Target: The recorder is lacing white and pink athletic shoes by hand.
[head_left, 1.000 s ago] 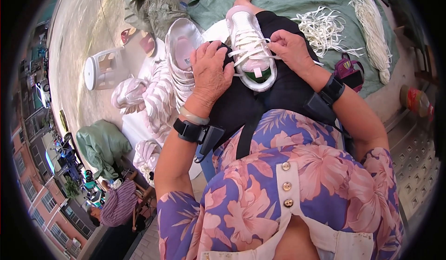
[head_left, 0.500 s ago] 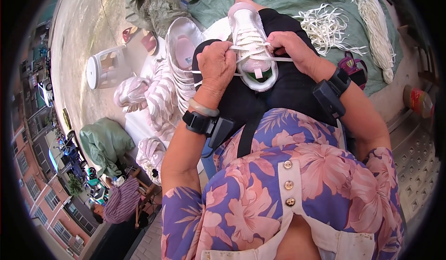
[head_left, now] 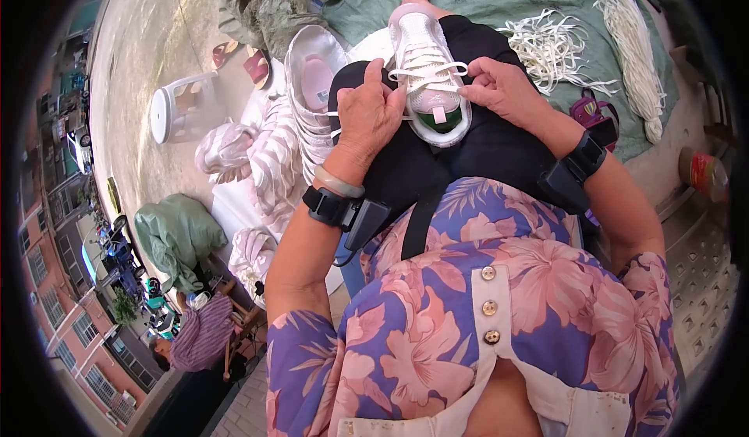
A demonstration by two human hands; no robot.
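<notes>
white sneaker [head_left: 427, 70] lies between left hand [head_left: 368, 119] and right hand [head_left: 503, 90].

white sneaker [head_left: 427, 70] heel side behind left hand [head_left: 373, 119], lace ends under fingers

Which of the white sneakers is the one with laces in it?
The white sneaker on the person's lap, between the left hand and right hand. The other white sneaker, to its left, lies open with its pink insole showing.

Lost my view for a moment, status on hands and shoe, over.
Left hand and right hand both pinching the white lace. White sneaker on the lap, sole down. Nothing in the way; loose laces lie apart.
</notes>
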